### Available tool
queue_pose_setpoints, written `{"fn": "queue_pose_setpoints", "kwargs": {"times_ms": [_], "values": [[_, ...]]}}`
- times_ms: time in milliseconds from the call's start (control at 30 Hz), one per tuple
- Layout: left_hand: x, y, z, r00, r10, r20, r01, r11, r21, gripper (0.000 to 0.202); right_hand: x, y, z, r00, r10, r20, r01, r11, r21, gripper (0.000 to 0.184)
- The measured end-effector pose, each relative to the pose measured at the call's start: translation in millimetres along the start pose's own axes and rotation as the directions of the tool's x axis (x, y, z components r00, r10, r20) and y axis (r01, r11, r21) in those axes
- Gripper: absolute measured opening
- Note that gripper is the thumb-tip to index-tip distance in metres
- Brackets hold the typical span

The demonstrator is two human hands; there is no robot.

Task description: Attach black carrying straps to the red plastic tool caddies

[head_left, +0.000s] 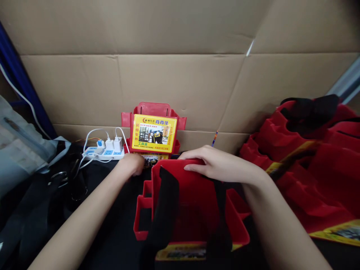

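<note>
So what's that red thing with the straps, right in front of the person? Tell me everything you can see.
The red box looks like glossy plastic, with small side pockets and two black straps hanging across its tall panel. A yellow label, too blurred to read, shows along its near edge. It sits over a black surface; its exact tilt is unclear. The person's right hand grips its far upper edge.

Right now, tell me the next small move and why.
Probably have the left hand pinch the lower yellow card, if it isn't gripping it: the hand is right beside it, fingertips hidden, while the right hand holds the near red box by its top edge.
</note>
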State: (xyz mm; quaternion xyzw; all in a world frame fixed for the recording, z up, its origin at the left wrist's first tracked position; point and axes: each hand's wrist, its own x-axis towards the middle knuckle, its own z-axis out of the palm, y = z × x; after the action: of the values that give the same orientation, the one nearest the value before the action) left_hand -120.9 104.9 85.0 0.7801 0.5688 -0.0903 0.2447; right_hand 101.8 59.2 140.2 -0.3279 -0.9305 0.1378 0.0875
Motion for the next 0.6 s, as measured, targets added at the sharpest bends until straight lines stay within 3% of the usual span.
{"fn": "queue_pose_setpoints", "kwargs": {"times_ms": [100,167,200,267,333,367,433,533,600], "values": [[-17,-3,-7.3,0.999,-0.03,0.043,0.03,1.0,-0.008,0.024,-2,0,-2,0.999,0.006,0.036,-0.006,1.0,0.016,0.023],[-34,1,-14.1,0.991,0.121,-0.051,-0.122,0.992,-0.024,0.038,-3,0,-2,0.999,0.013,0.034,-0.014,0.999,0.031,0.024],[-42,4,-17.2,0.964,0.238,-0.118,-0.241,0.97,-0.016,0.04,-2,0,-2,0.999,0.016,0.032,-0.018,0.999,0.04,0.024],[-51,11,-21.8,0.863,0.462,-0.205,-0.467,0.884,0.027,0.032,-2,1,-1,0.999,0.019,0.038,-0.021,0.998,0.059,0.024],[-50,16,-23.4,0.789,0.58,-0.203,-0.581,0.812,0.059,0.021,-2,3,0,0.999,0.017,0.047,-0.02,0.997,0.08,0.024],[-46,16,-23.3,0.785,0.588,-0.196,-0.588,0.806,0.066,0.021,-2,4,0,0.999,0.014,0.051,-0.018,0.996,0.089,0.024],[-37,12,-22.3,0.827,0.508,-0.241,-0.5,0.861,0.096,0.022,-2,5,0,0.999,0.003,0.054,-0.008,0.995,0.102,0.023],[-25,-2,-19.5,0.902,0.211,-0.377,-0.165,0.975,0.152,0.022,-3,6,0,0.999,-0.006,0.051,0.001,0.995,0.104,0.023],[-25,-11,-17.5,0.929,0.017,-0.369,0.035,0.99,0.134,0.018,-3,5,0,0.999,0.0,0.048,-0.005,0.995,0.096,0.023]]}}
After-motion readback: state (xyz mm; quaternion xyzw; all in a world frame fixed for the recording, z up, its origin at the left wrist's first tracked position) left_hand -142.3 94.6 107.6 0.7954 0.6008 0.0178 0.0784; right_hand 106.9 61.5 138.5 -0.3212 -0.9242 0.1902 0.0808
